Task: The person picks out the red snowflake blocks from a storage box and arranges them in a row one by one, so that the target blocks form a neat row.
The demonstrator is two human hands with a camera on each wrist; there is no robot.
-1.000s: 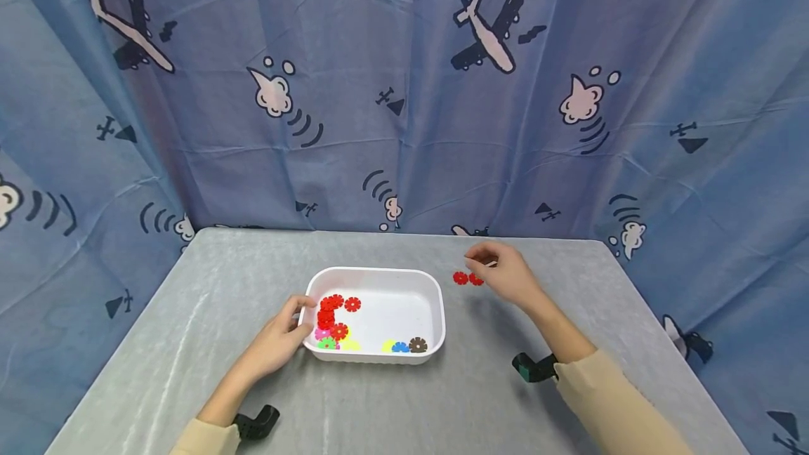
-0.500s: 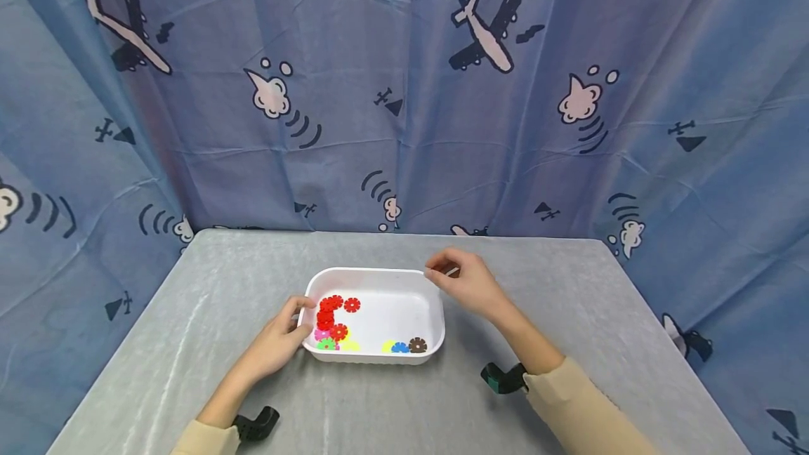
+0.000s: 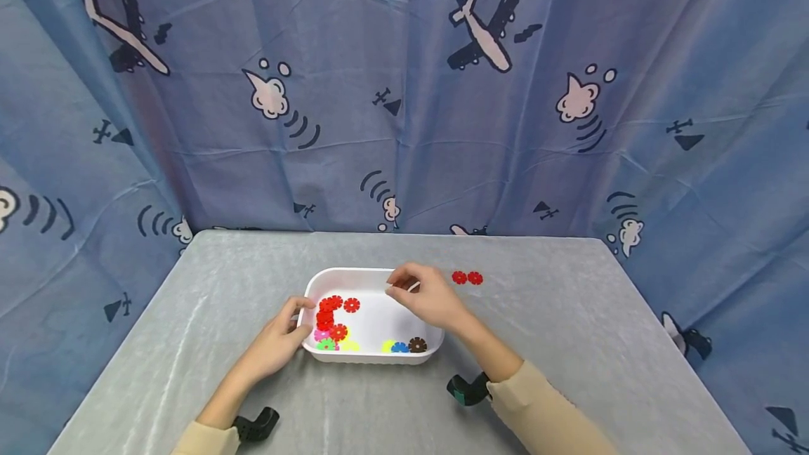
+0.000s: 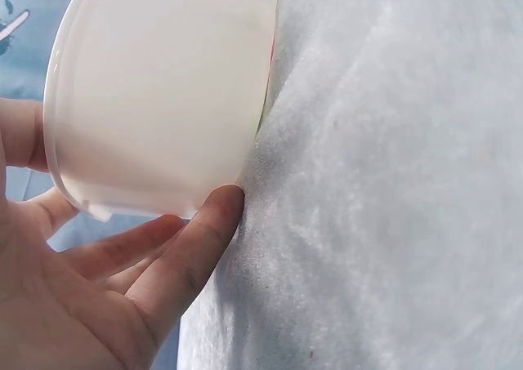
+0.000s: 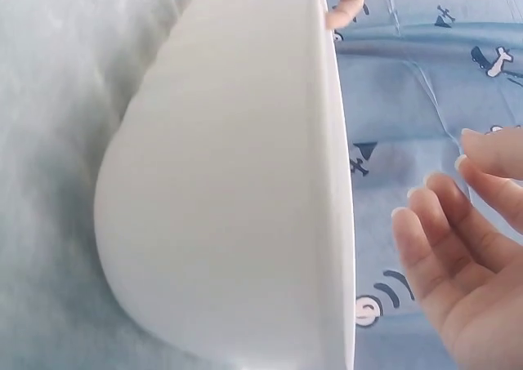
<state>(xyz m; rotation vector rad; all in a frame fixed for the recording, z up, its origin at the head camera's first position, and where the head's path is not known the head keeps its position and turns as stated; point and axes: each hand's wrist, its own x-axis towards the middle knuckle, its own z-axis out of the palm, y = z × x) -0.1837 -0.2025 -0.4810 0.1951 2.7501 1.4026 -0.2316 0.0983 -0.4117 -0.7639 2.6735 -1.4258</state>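
Note:
A white plastic tray [image 3: 373, 357] sits on the table, its near side wall filling much of both wrist views. My left hand [image 3: 281, 339] grips the tray's left end, with fingers at the rim and against the outer wall [image 4: 155, 100]. Inside lie several red snowflake discs [image 3: 325, 319] at the left, with pink, green and yellow ones below them. A blue disc [image 3: 399, 347] and a brown disc [image 3: 417, 345] lie at the front right. Above the tray's right half hovers my right hand [image 3: 426, 297]; its fingers [image 5: 425, 247] are loosely bent, nothing visible between them.
Two red discs [image 3: 467, 278] lie side by side on the grey cloth-covered table [image 3: 543, 286], right of the tray. A blue curtain [image 3: 404, 125] with printed aeroplanes hangs behind and at both sides. Each wrist carries a black camera mount [image 3: 468, 390].
My right hand has moved left from the two red discs on the table to over the tray, leaving both discs in view. The left hand and tray have stayed put.

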